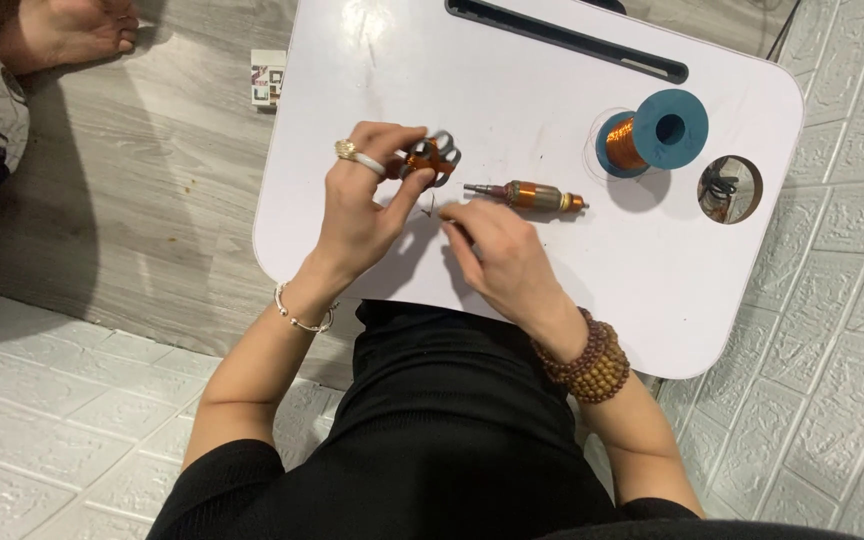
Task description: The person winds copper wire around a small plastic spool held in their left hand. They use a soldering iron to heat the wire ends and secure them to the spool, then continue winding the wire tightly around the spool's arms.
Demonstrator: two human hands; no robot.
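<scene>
Copper-wound stator piece [432, 158] sits pinched in the left hand [362, 205] fingertips, centre-left of frame over the white lap table [372, 60]. Right hand [502, 255] lies just below centre, fingertips closed on what looks like a thin wire, too fine to confirm. Motor armature [530, 196] lies just beside it on the table, blue wire spool [652, 132] upper right.

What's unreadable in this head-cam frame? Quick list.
- Stator winding piece, head view: the left hand covers part of it.
- Right hand, head view: its fingertips are curled under; whether they pinch the thin wire is too small to tell.
- Round hole in the lap table: contents dark, only partly seen.
- Small patterned box: the table edge hides its right side.
</scene>
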